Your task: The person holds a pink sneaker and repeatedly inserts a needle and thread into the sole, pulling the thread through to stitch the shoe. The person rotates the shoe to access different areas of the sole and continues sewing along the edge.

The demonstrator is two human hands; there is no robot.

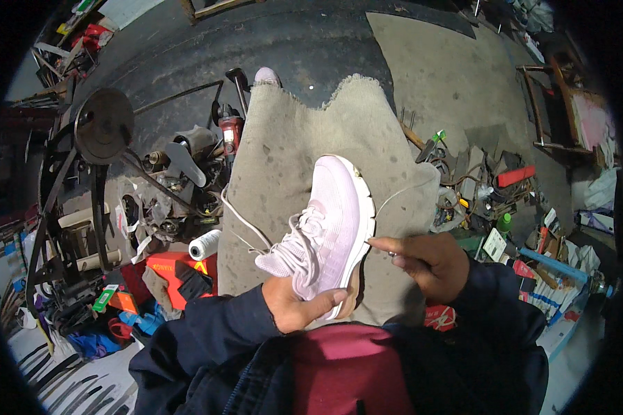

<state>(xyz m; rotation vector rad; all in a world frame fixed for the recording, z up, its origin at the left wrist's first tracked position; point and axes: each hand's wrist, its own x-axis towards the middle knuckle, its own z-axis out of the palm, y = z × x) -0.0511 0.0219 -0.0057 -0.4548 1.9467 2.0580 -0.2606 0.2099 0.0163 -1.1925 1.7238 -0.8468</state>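
A pale pink sneaker (pixel 332 214) with a white sole lies over my lap, toe pointing away from me and laces loose. My left hand (pixel 298 304) grips it at the heel, thumb along the sole's edge and fingers out of sight. Beside the sole's right edge is my right hand (pixel 429 266), its fingers closed and the forefinger's tip at the sole. A small metallic bit shows between those fingers; its kind is hidden. A thin pale thread (pixel 401 190) curves from the sole's side to the right over the grey-beige lap cloth (pixel 277 152).
To the left stand a machine with a round disc (pixel 104 126), a red power tool (pixel 231 131), a white thread spool (pixel 205 244) and an orange-red box (pixel 180 277). Tools and scraps crowd the right, with a green bottle (pixel 504 223) and a wooden-framed chair (pixel 561 111).
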